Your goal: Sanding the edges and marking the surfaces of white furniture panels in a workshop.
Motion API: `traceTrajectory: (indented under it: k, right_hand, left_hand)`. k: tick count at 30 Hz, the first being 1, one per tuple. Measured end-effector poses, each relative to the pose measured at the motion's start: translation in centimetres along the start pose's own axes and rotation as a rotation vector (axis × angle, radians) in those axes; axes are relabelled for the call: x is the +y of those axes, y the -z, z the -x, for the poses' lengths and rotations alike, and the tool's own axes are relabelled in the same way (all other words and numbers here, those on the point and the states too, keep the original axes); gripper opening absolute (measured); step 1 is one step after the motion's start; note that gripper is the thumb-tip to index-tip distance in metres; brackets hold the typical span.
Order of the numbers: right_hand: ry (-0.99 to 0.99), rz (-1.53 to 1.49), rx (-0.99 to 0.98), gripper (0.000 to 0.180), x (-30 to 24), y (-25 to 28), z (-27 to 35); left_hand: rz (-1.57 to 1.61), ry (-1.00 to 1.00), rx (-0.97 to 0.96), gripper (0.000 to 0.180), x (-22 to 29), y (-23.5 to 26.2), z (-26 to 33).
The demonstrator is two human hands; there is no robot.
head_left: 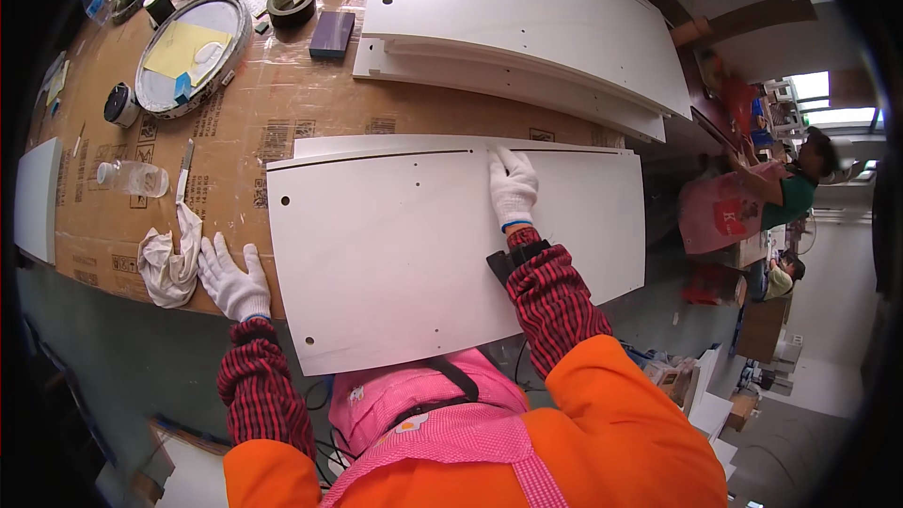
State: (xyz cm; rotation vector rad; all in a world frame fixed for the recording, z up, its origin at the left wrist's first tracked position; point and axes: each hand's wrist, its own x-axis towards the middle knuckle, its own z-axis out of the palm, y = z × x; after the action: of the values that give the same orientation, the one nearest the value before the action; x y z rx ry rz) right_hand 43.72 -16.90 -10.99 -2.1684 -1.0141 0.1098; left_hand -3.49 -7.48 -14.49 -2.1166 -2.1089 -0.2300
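Glare blazes from the window (811, 87) on my right, my white board (395, 254) shows bright, and edges curve into black!

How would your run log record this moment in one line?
left hand: spread on cardboard beside cloth | right hand: on white panel near far edge

White panel (395, 254), lying flat, pierced near left corners, far edge apparently dark-grooved

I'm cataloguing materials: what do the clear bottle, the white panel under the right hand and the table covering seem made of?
Bottle: probably plastic, smooth and shiny; see-through with bright highlights. White panel: perhaps laminated board, smooth and satin, with drilled holes. Table covering: apparently cardboard, brown and printed, its glossy glints suggesting tape or film.
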Motion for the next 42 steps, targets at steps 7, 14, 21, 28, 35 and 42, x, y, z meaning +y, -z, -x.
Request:
traceTrajectory:
  k: [7, 14, 21, 28, 35, 42]
  right_hand:
    - [0.325, -0.406, -0.929, 0.023, -15.2, -6.7, 12.5]
    - [-0.298, -0.042, 0.212, 0.027, 6.5, 2.5, -0.6]
    - [0.267, -0.11, -0.41, 0.02, -16.4, -7.7, 10.3]
    - [0.009, -0.322, -0.215, 0.018, -13.2, -7.9, 5.2]
    - [0.361, -0.075, -0.429, 0.021, -18.9, -11.8, 8.6]
    - [0.153, -0.221, -0.318, 0.018, -16.1, -9.6, 5.5]
  left_hand:
    - [0.055, 0.009, 0.035, 0.061, -0.6, -0.4, 0.2]
    - [0.034, -0.015, 0.052, 0.059, 1.2, -0.2, -0.6]
    - [0.023, 0.018, 0.04, 0.058, 0.2, 0.2, -0.2]
    - [0.051, 0.02, 0.046, 0.057, 0.2, 0.2, -0.4]
    - [0.064, 0.039, 0.05, 0.056, 0.2, 0.2, -0.3]
    - [0.076, 0.048, 0.049, 0.056, 0.0, 0.3, -0.4]
